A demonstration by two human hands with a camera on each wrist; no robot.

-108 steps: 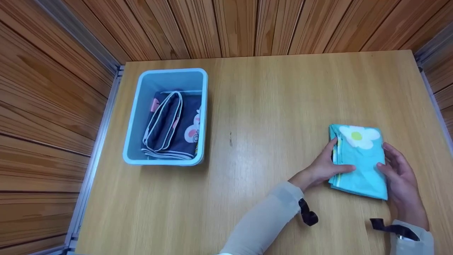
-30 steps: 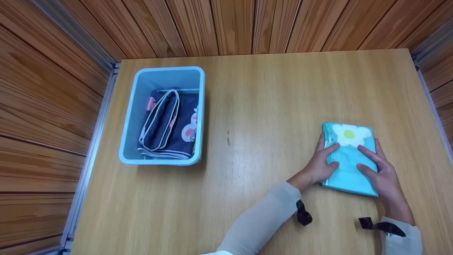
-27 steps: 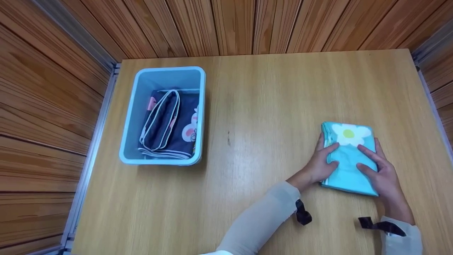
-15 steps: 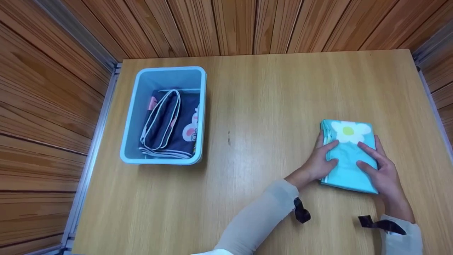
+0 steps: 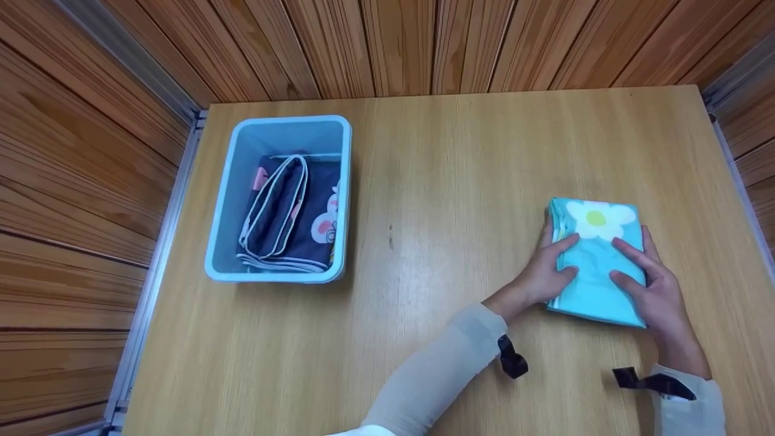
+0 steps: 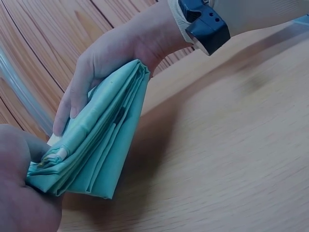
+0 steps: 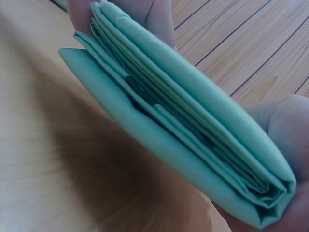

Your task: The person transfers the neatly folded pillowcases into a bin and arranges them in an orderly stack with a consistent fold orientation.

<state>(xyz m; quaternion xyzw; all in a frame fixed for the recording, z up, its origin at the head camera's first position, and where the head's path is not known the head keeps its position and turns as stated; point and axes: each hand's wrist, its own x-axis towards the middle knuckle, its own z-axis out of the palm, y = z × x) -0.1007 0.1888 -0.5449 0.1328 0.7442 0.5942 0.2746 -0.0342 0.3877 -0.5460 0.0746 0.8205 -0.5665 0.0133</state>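
Observation:
A folded turquoise cloth (image 5: 599,272) with a white flower and yellow-green centre is held between both hands at the right side of the table. My left hand (image 5: 539,272) grips its left edge, thumb on top and fingers partly hidden behind and below. The right hand (image 5: 657,290) holds the opposite edge the same way. In the left wrist view the cloth (image 6: 96,130) shows several stacked layers, tilted, with a shadow on the tabletop below. From the right wrist, the layered cloth (image 7: 183,116) appears raised off the wood.
A light blue plastic bin (image 5: 212,242) stands at the table's left, holding folded dark navy cloth (image 5: 309,224) with pink and white prints and pale edging. Wooden panel walls (image 5: 399,48) and metal rails border the wooden table (image 5: 436,181).
Both hands have shifted slightly left and away from the body with the turquoise cloth. Compared with the earliest frame, they hold it with thumbs further onto its top. The bin stays put.

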